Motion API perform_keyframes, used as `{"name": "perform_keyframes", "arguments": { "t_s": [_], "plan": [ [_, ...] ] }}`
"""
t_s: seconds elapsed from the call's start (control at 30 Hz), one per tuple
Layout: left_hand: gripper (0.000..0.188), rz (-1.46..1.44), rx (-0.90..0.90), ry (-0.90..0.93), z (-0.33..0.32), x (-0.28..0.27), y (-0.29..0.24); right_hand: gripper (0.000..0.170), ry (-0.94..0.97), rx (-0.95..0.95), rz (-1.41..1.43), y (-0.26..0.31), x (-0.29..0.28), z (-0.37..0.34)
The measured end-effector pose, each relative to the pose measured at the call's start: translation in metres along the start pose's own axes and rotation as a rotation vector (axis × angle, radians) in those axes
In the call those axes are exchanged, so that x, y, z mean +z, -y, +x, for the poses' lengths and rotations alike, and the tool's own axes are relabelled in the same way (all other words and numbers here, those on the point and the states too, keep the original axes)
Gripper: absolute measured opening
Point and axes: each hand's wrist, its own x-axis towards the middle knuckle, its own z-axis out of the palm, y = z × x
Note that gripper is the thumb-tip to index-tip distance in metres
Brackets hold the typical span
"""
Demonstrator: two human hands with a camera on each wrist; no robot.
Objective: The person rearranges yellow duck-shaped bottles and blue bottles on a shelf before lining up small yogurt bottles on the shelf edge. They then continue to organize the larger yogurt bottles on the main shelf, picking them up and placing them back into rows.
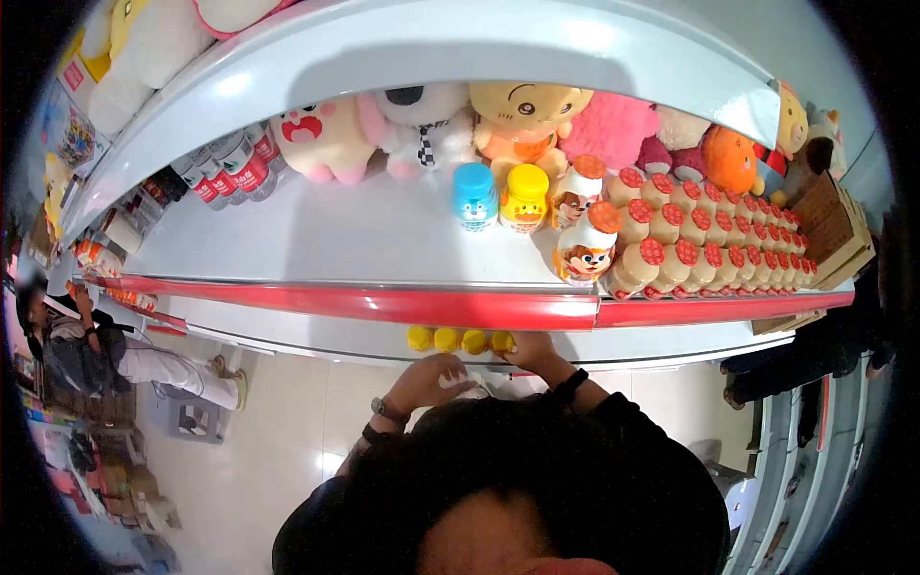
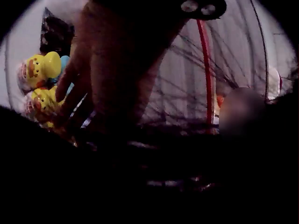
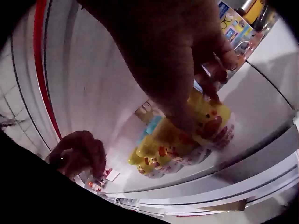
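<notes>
Yellow bottles (image 1: 446, 340): four yellow caps in a left-to-right row on the lower shelf (image 1: 287, 331); duck faces visible in the wrist views.
Right hand (image 1: 537, 353): thumb and fingers around the end bottle (image 3: 218, 122) at the right of the row.
Left hand (image 1: 426, 380): apart from the right hand, near the left part of the row; fingers relaxed, grip empty; contact with a bottle cannot be determined.
Blue items (image 3: 152, 125): beside the yellow bottles, partly hidden.
Upper shelf (image 1: 316, 240): white surface with a red front edge (image 1: 383, 305), above the lower shelf.
Character bottles: one blue (image 1: 474, 198), one yellow (image 1: 524, 199), upright side by side; two white bottles with orange caps (image 1: 585, 251) to their right.
Red-capped bottles (image 1: 685, 259): packed rows at the right.
Plush toys (image 1: 426, 129): lined up at the far side.
Water bottles (image 1: 240, 165): grouped at the far left.
Cardboard box (image 1: 832, 230): right end of the upper shelf.
</notes>
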Motion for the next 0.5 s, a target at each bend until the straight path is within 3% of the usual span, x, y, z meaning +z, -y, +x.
{"name": "perform_keyframes", "arguments": {
  "t_s": [0.1, 0.13, 0.2, 0.3, 0.4, 0.5],
  "plan": [
    [0.031, 0.034, 0.086, -0.172, 0.02, -0.005, 0.001, 0.062, 0.095, 0.103, 0.009, 0.018, -0.017, 0.0],
    [0.035, 0.14, 0.197, -0.206, 0.026, -0.003, 0.009, 0.061, 0.121, 0.153, 0.022, 0.022, -0.023, -0.001],
    [0.037, 0.217, 0.235, -0.217, 0.036, 0.006, 0.02, 0.061, 0.171, 0.256, 0.051, 0.026, -0.03, -0.005],
    [0.041, 0.269, 0.266, -0.201, 0.049, 0.019, 0.027, 0.043, 0.0, 0.233, 0.025, 0.017, -0.031, -0.019],
    [0.045, 0.293, 0.286, -0.165, 0.06, 0.03, 0.032, 0.04, 0.132, 0.316, 0.015, 0.022, -0.058, -0.03],
    [0.047, 0.388, 0.301, -0.188, 0.068, 0.041, 0.045, 0.042, 0.034, 0.247, 0.149, 0.031, -0.075, -0.049]
  ]
}}
